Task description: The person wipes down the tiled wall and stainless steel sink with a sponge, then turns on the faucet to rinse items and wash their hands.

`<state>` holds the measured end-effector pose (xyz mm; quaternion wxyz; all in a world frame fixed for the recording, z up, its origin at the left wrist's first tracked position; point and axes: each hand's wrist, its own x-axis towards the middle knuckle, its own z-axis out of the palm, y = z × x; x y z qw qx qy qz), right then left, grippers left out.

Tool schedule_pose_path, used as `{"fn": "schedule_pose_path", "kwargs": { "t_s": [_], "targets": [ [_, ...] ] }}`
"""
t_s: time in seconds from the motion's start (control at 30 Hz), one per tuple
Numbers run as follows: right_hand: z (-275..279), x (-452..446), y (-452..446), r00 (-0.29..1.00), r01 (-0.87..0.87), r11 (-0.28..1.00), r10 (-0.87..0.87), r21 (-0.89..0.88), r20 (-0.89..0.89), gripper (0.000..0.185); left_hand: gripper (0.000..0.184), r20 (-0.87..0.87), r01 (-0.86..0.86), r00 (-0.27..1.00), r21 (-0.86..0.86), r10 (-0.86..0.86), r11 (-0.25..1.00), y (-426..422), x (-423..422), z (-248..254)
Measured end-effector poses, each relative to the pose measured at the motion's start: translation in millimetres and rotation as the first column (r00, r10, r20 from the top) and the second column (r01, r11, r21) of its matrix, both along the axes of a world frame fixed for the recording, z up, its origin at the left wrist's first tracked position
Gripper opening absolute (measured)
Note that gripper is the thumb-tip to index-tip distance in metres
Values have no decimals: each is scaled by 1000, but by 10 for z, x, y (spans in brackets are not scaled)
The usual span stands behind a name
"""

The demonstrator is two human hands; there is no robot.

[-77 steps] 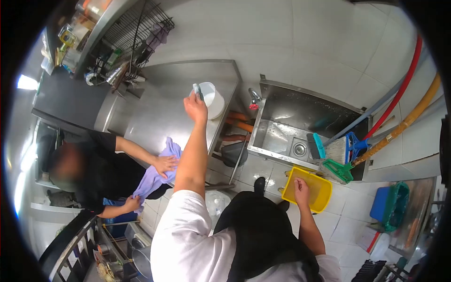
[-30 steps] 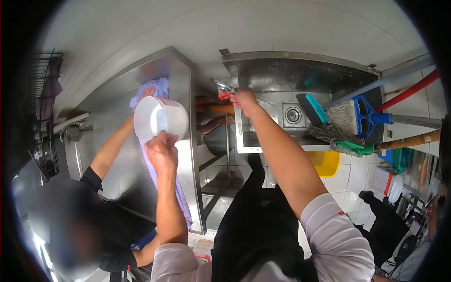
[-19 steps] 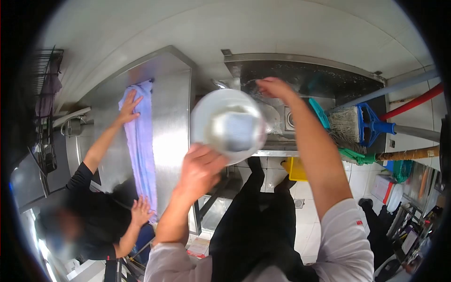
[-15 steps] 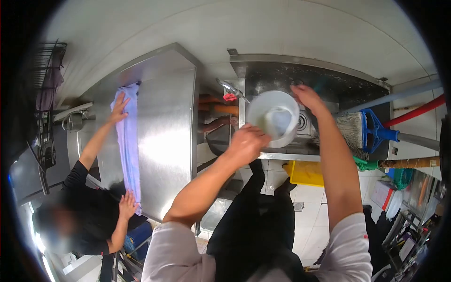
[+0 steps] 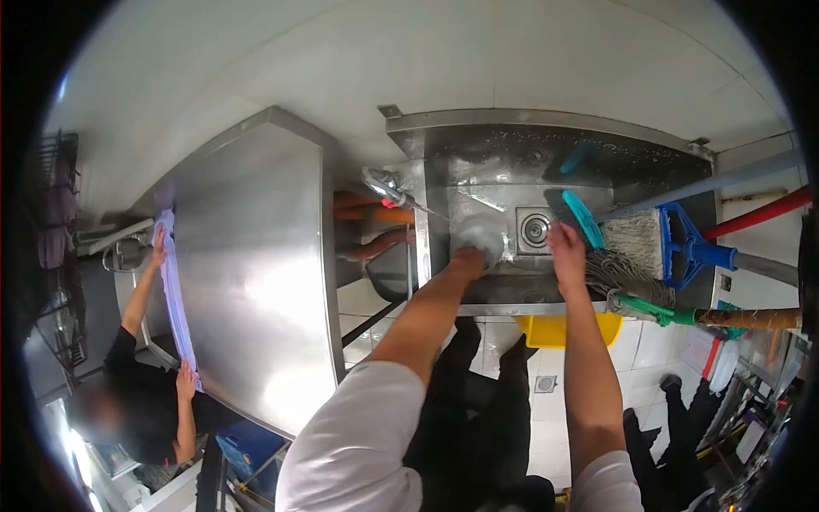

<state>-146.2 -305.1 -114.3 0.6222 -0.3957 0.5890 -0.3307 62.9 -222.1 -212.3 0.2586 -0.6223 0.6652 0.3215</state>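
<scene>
My left hand [image 5: 467, 264] reaches into the steel sink [image 5: 512, 286], its fingers closed on a translucent plastic tub [image 5: 483, 235]. The tub sits low on the sink's left side, near the tap [image 5: 384, 183]; its outline is blurred and the hand covers its near edge. Over the right part of the basin hovers my right hand [image 5: 566, 253], fingers loosely bent, with nothing visible in them. It is close to the drain [image 5: 535, 229] and the teal brush [image 5: 582, 219], apparently not gripping either.
Mop heads, one with a blue clamp [image 5: 682, 247] and one with a green clamp [image 5: 650, 309], hang at the sink's right end. A yellow bin [image 5: 567, 331] stands below. Left, a person wipes the steel counter [image 5: 256, 256] with a purple cloth [image 5: 177, 299].
My left hand has lowered the tub into the sink. My right hand has come down towards me from the far side. The other person's cloth has shifted left along the counter.
</scene>
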Motion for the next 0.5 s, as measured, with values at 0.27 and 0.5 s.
{"fn": "schedule_pose_path", "kwargs": {
  "t_s": [0.27,0.5],
  "targets": [
    [35,1678,101,939,15,926,-142,377,312,35,38,-742,-773,-493,613,455,163,-436,698,1560],
    [821,2088,180,465,-89,837,-444,539,766,50,48,-432,-425,-882,902,187,79,-814,760,1629]
  ]
}}
